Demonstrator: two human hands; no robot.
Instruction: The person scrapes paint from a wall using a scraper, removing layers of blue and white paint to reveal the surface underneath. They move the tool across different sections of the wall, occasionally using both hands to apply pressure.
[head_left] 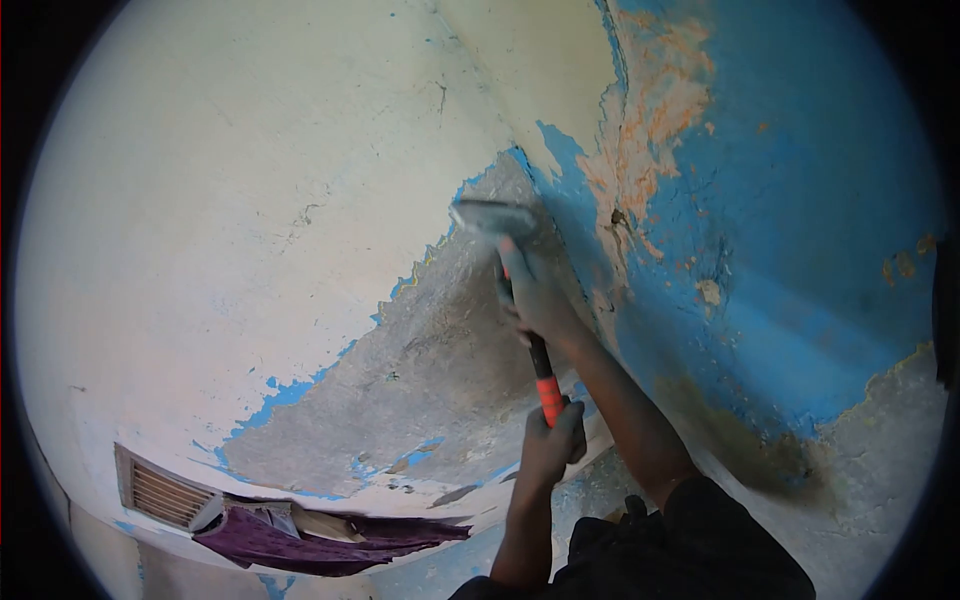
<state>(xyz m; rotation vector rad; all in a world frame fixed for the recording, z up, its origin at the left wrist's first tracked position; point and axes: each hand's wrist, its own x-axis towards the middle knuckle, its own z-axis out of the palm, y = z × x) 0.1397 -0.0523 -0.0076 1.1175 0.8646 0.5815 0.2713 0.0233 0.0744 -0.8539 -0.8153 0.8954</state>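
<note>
A long-handled scraper (540, 358) with a black and red handle is raised against the cream-painted surface (250, 180). Its wide head (495, 218), smeared by motion, lies over the bare grey patch (420, 350), near the ragged edge of cream and blue paint. My right hand (538, 295) is closed round the upper handle, just below the head, with a finger stretched along it. Lower down, my left hand (555, 442) wraps round the red grip at the handle's end.
Blue wall (800, 220) with peeled, pinkish patches (660, 110) rises at the right, past a cracked corner line. At the lower left are a slatted vent (165, 490) and a hanging purple cloth (290, 540). Flaked blue paint borders the grey patch.
</note>
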